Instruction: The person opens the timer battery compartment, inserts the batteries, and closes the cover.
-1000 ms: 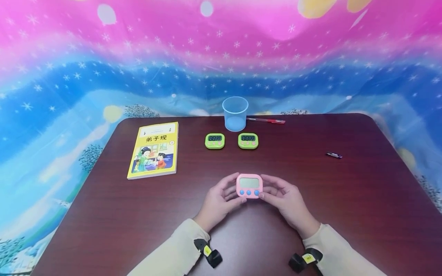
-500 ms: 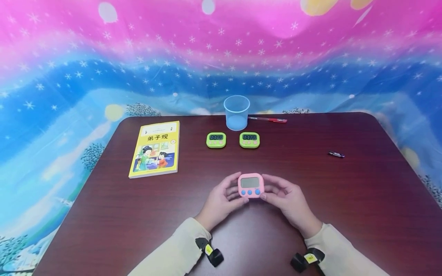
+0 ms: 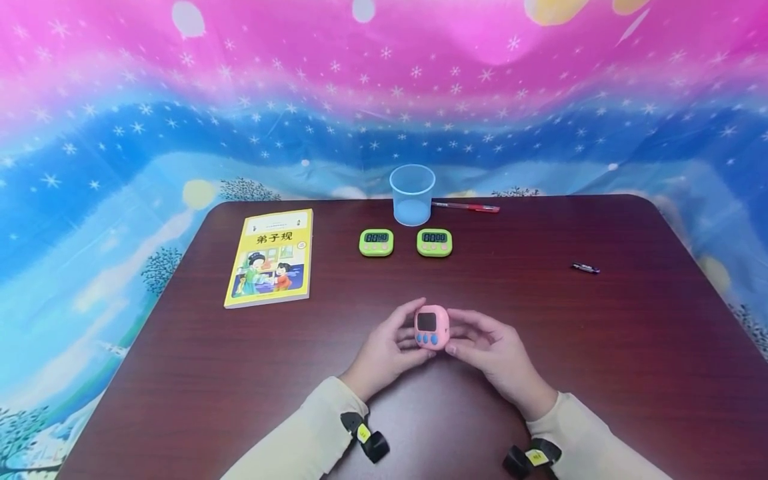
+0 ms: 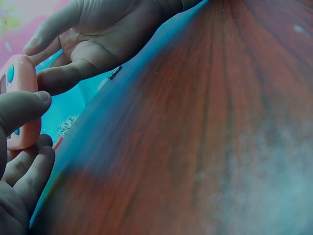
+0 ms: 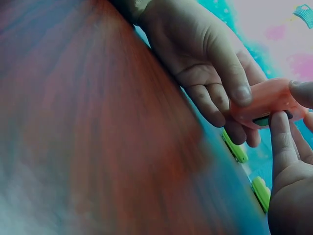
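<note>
A pink digital timer [image 3: 433, 328] with blue buttons is held up between my two hands, over the near middle of the table. In the head view its screen is dark and faces partly left, with its right side edge showing. My left hand [image 3: 379, 350] grips the left side, thumb [image 4: 22, 110] on the front and fingers behind. My right hand [image 3: 505, 355] pinches the right side between thumb and fingers. In the right wrist view a dark slot [image 5: 262, 120] shows on the back of the pink timer [image 5: 254, 100], beside a right fingertip.
Two green timers [image 3: 376, 243] stand side by side beyond the hands. Behind them are a clear blue cup [image 3: 412, 207] and a red pen [image 3: 474, 207]. A yellow book [image 3: 271, 259] lies at left; a small dark cylinder like a battery [image 3: 585, 268] lies at right.
The pink timer has turned so its front faces more to the left and its right edge shows. My right hand has shifted slightly with it; the left hand keeps its hold.
</note>
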`<state>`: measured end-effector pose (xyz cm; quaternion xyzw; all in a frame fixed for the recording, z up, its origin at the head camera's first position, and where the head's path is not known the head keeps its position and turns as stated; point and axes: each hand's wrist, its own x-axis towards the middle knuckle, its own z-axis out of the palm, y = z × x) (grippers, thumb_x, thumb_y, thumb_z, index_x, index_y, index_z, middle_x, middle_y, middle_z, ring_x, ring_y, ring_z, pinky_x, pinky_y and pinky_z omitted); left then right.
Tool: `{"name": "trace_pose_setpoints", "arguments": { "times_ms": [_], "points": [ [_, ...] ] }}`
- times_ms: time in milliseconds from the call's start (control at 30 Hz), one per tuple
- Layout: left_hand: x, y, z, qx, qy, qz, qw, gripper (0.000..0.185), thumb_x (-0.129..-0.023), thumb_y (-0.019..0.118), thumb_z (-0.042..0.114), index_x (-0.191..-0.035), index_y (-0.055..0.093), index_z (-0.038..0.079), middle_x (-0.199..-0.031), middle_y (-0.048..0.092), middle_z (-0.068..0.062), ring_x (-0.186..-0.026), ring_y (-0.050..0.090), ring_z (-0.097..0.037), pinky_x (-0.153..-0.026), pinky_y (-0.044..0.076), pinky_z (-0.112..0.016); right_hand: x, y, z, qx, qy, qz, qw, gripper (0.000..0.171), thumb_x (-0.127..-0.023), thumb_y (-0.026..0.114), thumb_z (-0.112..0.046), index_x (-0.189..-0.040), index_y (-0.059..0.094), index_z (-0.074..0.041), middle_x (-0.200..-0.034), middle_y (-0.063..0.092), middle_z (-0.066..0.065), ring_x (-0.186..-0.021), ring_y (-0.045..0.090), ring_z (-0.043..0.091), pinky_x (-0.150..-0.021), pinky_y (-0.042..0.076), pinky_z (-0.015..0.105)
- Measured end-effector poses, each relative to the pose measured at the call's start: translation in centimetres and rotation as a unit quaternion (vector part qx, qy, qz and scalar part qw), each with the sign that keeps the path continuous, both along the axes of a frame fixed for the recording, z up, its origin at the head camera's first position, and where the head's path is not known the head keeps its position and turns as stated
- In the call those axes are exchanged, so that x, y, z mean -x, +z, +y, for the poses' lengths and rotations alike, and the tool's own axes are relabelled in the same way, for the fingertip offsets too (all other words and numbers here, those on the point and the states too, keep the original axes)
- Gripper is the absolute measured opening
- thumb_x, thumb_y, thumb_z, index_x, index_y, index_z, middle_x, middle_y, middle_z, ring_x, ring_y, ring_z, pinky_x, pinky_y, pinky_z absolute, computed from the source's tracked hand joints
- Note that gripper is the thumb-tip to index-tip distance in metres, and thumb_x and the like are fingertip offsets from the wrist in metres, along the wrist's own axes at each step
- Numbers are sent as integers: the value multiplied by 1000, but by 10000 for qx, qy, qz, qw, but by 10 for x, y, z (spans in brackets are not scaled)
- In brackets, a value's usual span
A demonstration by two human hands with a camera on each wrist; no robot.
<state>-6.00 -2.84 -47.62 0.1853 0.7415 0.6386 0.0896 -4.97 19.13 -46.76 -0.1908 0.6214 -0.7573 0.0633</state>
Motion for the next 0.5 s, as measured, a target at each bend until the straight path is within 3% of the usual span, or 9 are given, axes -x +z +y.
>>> {"name": "trace_pose_setpoints", "arguments": {
  "times_ms": [167,367,500],
  "points": [
    [0,-1,0,49,-148,132,9998,77,-81,81,-3,-148,44,9,-136,57,-11,-106,69,-17,-89,57,-26,-1,0,-3,-60,-3,282,9996,47,-84,69,16,-129,56,15,-124,65,7,-105,69,20,-87,59,36],
    [1,-1,2,76,-105,558,9984,75,-77,86,2,-142,50,3,-134,60,-6,-119,63,-14,-100,52,-27,-1,1,-5,-340,-73,572,9978,45,-83,71,17,-126,59,14,-122,63,12,-106,68,22,-86,59,37],
    [0,2,1,117,9,695,9975,75,-75,89,8,-140,53,7,-132,61,-2,-122,60,-15,-105,49,-29,0,0,-4,-572,-226,716,9955,46,-80,74,17,-124,61,12,-120,61,20,-104,67,24,-85,60,35]
  ]
}}
